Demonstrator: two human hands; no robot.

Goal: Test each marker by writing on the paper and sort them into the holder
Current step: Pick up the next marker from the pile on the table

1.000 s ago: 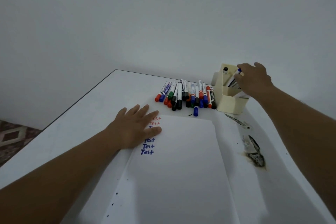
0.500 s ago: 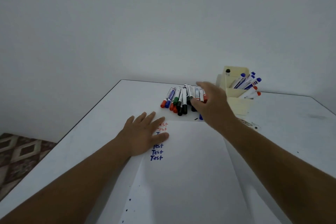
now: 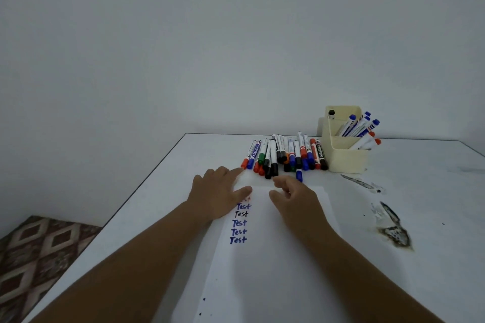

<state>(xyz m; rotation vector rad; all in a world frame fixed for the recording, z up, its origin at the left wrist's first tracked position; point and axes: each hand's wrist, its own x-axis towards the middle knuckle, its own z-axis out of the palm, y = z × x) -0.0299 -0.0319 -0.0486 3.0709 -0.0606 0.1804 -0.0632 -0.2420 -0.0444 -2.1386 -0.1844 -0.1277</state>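
Our left hand (image 3: 219, 191) lies flat with straight fingers on the top edge of the white sheet of paper (image 3: 267, 257), pinning it, while our right hand (image 3: 294, 198) hovers loosely curled and holding nothing, just short of the row of capped red, blue, green and black markers (image 3: 284, 156). To do this well, we should pinch one near-end marker by its barrel — the black-capped one (image 3: 273, 162) looks closest — and lift it straight out so its neighbours stay put. The cream plastic holder (image 3: 346, 148), just beside the row at its right, waits for it once tested.
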